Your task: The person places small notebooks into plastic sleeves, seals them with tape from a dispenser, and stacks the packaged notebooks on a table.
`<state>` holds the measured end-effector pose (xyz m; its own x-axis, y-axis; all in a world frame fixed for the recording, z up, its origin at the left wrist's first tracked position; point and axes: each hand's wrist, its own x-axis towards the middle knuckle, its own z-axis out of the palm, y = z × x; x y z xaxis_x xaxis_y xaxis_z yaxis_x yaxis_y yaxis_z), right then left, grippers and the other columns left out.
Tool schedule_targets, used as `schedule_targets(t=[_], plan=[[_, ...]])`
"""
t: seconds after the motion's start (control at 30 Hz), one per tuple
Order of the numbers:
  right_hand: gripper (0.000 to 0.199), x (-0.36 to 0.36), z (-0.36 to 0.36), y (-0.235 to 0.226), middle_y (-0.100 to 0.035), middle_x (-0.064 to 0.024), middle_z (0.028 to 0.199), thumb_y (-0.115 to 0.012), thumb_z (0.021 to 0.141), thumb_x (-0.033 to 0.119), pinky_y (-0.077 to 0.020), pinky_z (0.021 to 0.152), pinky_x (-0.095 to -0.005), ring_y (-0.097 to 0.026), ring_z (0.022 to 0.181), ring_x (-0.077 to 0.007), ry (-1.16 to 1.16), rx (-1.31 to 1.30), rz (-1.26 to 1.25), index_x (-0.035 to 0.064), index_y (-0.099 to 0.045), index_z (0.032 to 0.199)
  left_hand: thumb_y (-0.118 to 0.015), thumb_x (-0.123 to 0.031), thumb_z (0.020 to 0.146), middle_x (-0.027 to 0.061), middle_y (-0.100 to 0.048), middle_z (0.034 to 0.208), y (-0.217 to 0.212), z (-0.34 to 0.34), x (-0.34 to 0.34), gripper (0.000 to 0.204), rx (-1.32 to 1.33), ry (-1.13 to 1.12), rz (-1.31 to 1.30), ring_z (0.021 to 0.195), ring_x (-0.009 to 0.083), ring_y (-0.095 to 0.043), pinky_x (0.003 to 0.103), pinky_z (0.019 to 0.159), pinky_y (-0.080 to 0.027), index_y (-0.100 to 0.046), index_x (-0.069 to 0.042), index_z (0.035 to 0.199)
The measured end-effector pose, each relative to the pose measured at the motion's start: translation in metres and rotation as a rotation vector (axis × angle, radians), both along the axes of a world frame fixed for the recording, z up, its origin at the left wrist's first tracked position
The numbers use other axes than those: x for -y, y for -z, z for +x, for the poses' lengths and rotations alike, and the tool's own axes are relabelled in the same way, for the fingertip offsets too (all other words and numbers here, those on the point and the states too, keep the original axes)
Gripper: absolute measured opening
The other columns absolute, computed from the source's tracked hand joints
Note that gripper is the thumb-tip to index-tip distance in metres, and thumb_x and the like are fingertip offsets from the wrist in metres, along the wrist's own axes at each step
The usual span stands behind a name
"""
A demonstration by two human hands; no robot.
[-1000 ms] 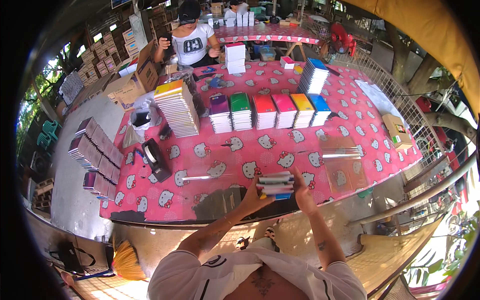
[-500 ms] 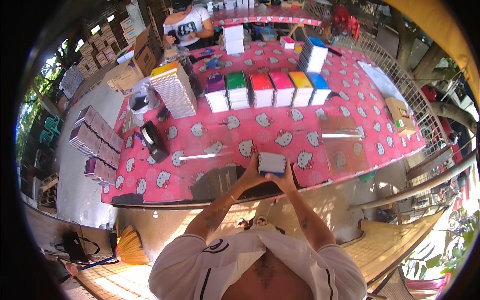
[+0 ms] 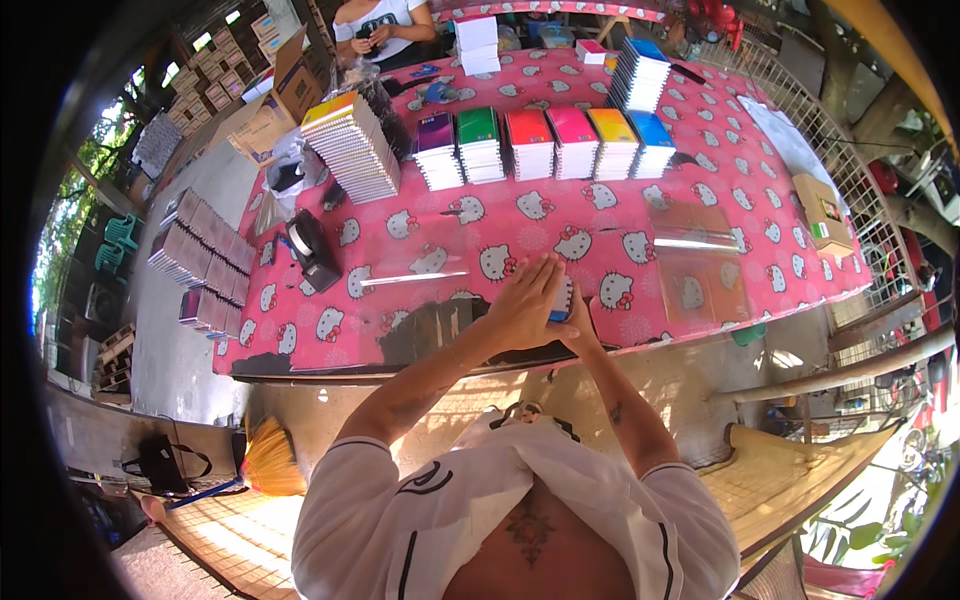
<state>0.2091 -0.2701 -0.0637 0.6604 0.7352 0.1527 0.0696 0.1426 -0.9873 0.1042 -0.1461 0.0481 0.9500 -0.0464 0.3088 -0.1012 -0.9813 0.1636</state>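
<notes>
At the near table edge, a small stack of spiral notebooks with blue showing sits between my hands. My left hand lies flat over its top and left side, fingers stretched out, hiding most of it. Around the stack's right and near side, my right hand is closed, its thumb by the blue part. Beyond them stands a row of notebook stacks with purple, green, red, pink, yellow and blue covers.
A tall yellow-topped notebook stack and a black tape dispenser stand to the left. Clear plastic sheets lie on the pink patterned table. A cardboard box is far right. Another person stands across the table.
My left hand has moved from the stack's left side to lie over it. The stack has turned or tilted, its white face now mostly covered. The other person's hands have come together.
</notes>
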Motion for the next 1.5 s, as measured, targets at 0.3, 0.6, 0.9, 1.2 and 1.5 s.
schedule_targets(t=[0.3,0.6,0.9,1.2,1.5], plan=[[0.089,-0.035,-0.015,-0.063,-0.057,-0.0163,0.135,-0.089,0.069,0.03,-0.0482,0.101,-0.0434,-0.057,0.124,-0.0338,-0.134,0.418,-0.121,0.0087,-0.045,0.144,-0.08,-0.055,0.075,0.0205,-0.067,0.096,-0.009,-0.062,-0.059,0.077,-0.061,-0.448,-0.32,0.086,0.0381,-0.069,0.044,0.074,-0.055,-0.054,0.003,0.119],[0.092,-0.154,-0.026,-0.006,-0.033,-0.0105,0.16,-0.075,0.078,0.055,-0.0236,0.116,-0.0612,-0.025,0.15,-0.0338,-0.277,1.088,-0.566,0.0139,-0.039,0.152,-0.084,-0.061,0.07,0.019,-0.071,0.101,0.065,-0.146,-0.213,0.09,0.089,-1.02,-1.55,0.084,0.0273,-0.073,0.034,0.066,-0.06,-0.058,0.01,0.12],[0.065,-0.178,-0.021,0.003,-0.056,-0.0132,0.139,-0.069,0.089,0.046,-0.0424,0.106,-0.048,-0.054,0.128,-0.0322,-0.236,0.726,-0.37,0.009,-0.054,0.14,-0.056,-0.089,0.071,0.03,-0.07,0.104,0.078,-0.128,-0.234,0.105,-0.218,-1.088,-0.641,0.102,0.0434,-0.068,0.048,0.089,-0.053,-0.07,0.012,0.097],[0.05,-0.201,-0.068,-0.015,-0.068,-0.01,0.111,-0.055,0.102,0.042,-0.0518,0.084,-0.0317,-0.067,0.096,-0.0192,-0.291,-0.427,-0.409,0.0005,-0.059,0.129,-0.057,-0.076,0.084,0.0174,-0.071,0.094,0.097,-0.166,-0.254,0.083,-0.02,-1.068,-1.376,0.087,0.0239,-0.07,0.037,0.073,-0.055,-0.069,0.004,0.102],[0.018,-0.133,-0.104,-0.005,-0.07,-0.0035,0.095,-0.076,0.083,0.019,-0.0515,0.072,-0.0426,-0.067,0.087,-0.0265,-0.538,0.972,-0.336,0.0123,-0.07,0.099,-0.08,-0.029,0.082,0.007,-0.068,0.09,0.099,-0.26,-0.227,0.028,-0.284,-0.307,-0.713,0.084,0.0213,-0.068,0.034,0.072,-0.053,-0.069,-0.006,0.094]])
